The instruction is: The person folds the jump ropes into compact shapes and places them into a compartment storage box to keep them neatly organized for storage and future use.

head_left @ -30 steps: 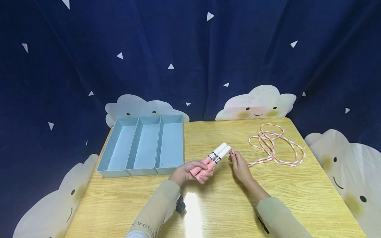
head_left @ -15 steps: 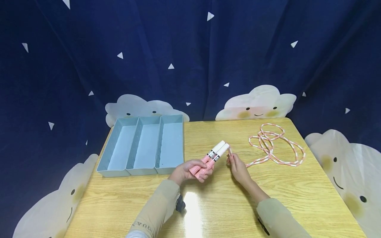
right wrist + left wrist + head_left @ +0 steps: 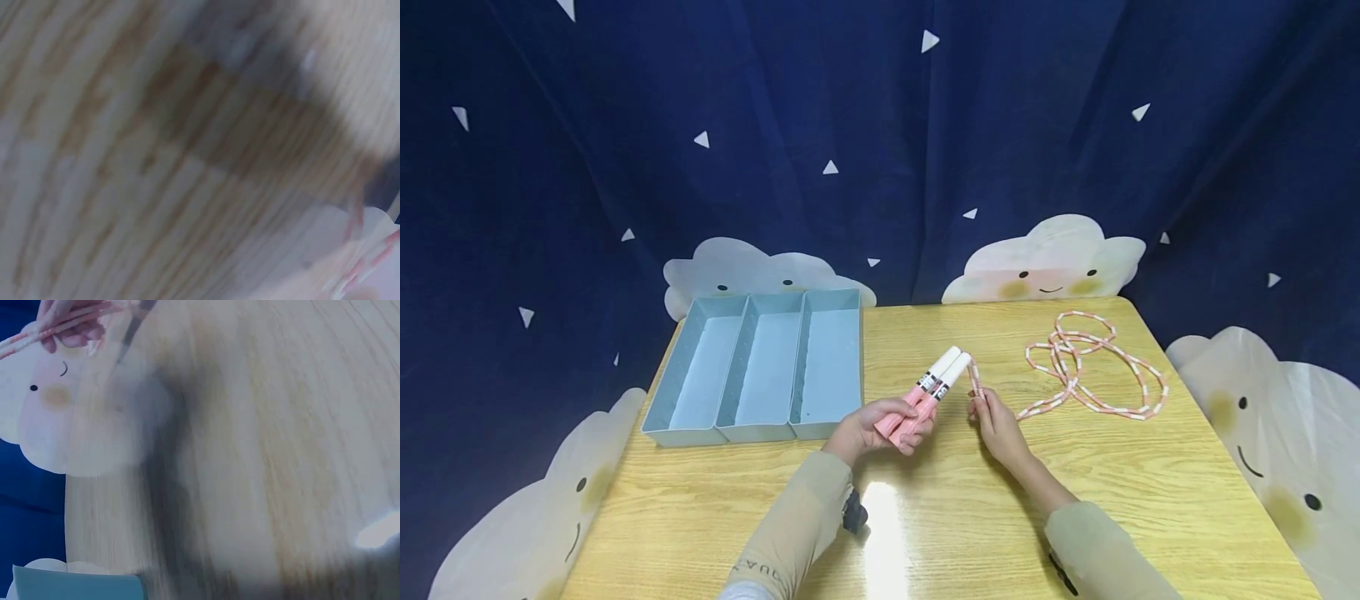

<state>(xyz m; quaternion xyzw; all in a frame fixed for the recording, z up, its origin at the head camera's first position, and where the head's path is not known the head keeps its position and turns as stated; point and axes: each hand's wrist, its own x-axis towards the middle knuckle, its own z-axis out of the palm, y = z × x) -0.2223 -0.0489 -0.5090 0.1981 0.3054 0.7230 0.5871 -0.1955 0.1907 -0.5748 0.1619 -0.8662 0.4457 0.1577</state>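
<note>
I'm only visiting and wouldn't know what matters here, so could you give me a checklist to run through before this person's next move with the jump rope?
1. Both handles held together: ok, side by side in the left hand.
2. Rope held near the handles: ok, the right hand pinches it close to their white ends.
3. Rope fully gathered: not ok, long loops lie spread on the table.
4. Rope free of knots: cannot tell, the loops overlap.
5. Tray upright: ok, its three compartments face up, to the left of the handles.
</note>
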